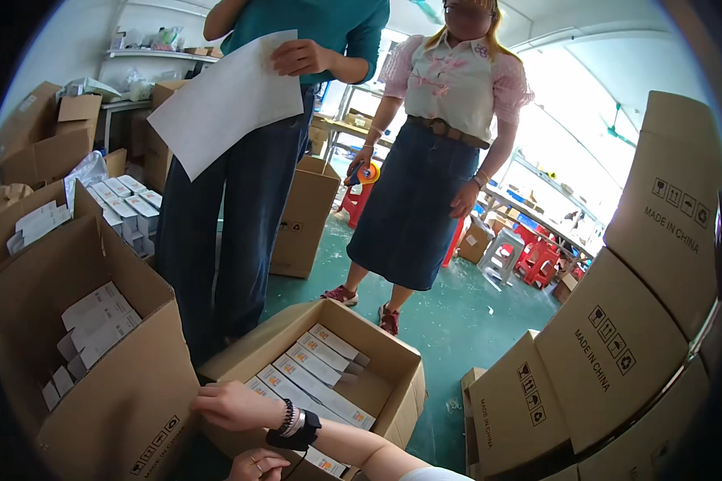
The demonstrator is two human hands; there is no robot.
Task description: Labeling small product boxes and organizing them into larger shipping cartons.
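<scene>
My right hand (237, 406), with a dark beaded bracelet and a black wristband, reaches leftward across the near side of an open cardboard carton (395, 343). Its fingers are bent together beside the corner of a taller carton (128, 393); what they grip, if anything, is hidden. Low at the picture's edge, my left hand (257, 466) wears a ring and has its fingers curled together; I cannot see what is inside them. Rows of slim white boxes (306, 365) lie in the open carton, with bare cardboard showing at its right end. Folded white boxes (100, 321) fill part of the taller carton.
Stacked closed cartons (610, 353) rise on the right. Across the open carton stand two people: one holds a large white sheet (233, 100), the other a tape roll (367, 173). More white boxes (124, 204) sit at the left; red stools (537, 256) stand farther back.
</scene>
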